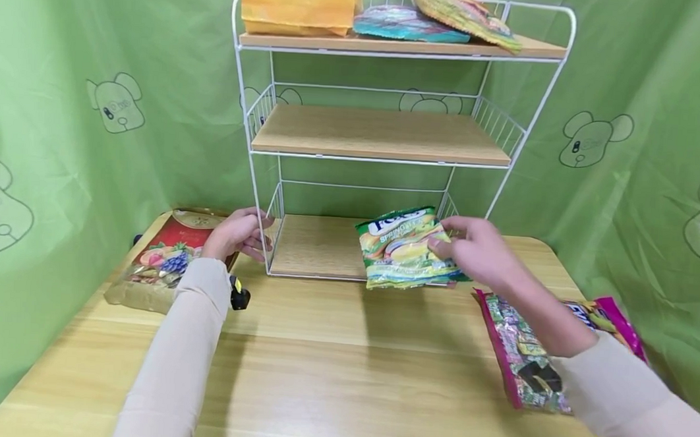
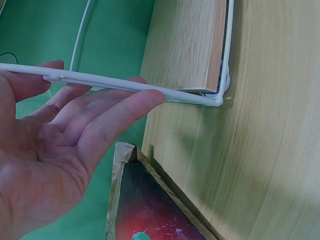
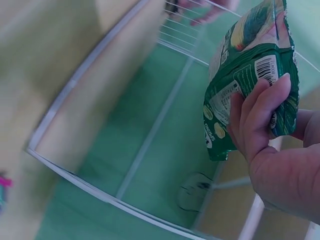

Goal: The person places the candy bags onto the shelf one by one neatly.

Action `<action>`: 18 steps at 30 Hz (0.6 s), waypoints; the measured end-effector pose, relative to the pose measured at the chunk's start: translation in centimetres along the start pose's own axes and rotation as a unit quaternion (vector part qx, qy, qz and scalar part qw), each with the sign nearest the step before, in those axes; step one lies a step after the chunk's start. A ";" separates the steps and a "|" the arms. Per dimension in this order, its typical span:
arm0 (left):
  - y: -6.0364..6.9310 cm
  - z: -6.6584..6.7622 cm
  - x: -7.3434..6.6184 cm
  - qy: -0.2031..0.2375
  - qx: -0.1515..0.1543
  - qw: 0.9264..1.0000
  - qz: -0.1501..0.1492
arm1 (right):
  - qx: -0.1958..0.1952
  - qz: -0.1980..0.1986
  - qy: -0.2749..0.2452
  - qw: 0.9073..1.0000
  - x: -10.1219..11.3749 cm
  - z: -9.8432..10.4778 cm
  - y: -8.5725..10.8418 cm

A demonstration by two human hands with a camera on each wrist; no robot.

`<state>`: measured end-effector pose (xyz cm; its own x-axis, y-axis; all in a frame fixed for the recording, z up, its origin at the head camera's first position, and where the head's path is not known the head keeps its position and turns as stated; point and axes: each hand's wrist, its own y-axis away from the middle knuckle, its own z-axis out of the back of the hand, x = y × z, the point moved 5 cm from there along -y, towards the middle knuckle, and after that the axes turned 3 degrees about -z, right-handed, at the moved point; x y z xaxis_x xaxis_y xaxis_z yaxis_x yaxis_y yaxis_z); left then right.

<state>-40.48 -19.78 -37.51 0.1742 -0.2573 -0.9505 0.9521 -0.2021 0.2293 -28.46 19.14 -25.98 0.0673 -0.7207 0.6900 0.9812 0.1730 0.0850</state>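
My right hand [image 1: 473, 251] pinches a green-and-yellow bag of candy [image 1: 405, 244] by its right side, thumb in front. The bag is tilted, raised above the table at the front of the rack's bottom shelf [image 1: 319, 243]. Its green back with a barcode shows in the right wrist view, fingers against it. My left hand [image 1: 242, 234] is at the left front post of the white wire rack [image 1: 253, 180]. Its fingers [image 2: 120, 110] are loosely extended and touch the post, some reaching behind it; the palm is turned up in the left wrist view.
A red-and-gold fruit candy bag [image 1: 172, 255] lies left of the rack. A pink-edged candy bag [image 1: 515, 346] lies on the right, partly under my right forearm. The top shelf holds an orange package [image 1: 298, 8], a blue bag [image 1: 404, 25] and a yellow bag [image 1: 464, 16].
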 end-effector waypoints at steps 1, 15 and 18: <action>-0.1 0.0 0.0 0.001 0.000 1.000 0.002 | -0.002 -0.001 0.007 1.000 0.4 0.6 0.1; 0.1 -0.1 0.0 0.002 -0.003 1.000 0.003 | -0.040 0.009 0.032 0.999 5.6 8.6 1.8; 0.1 0.1 0.0 0.003 -0.003 1.000 0.003 | -0.041 0.010 -0.003 0.999 6.5 10.5 1.8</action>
<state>-40.45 -19.86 -37.49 0.1809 -0.2534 -0.9503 0.9528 -0.1945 0.2333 -28.15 21.81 -13.76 0.0868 -0.7136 0.6951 0.9911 0.1324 0.0122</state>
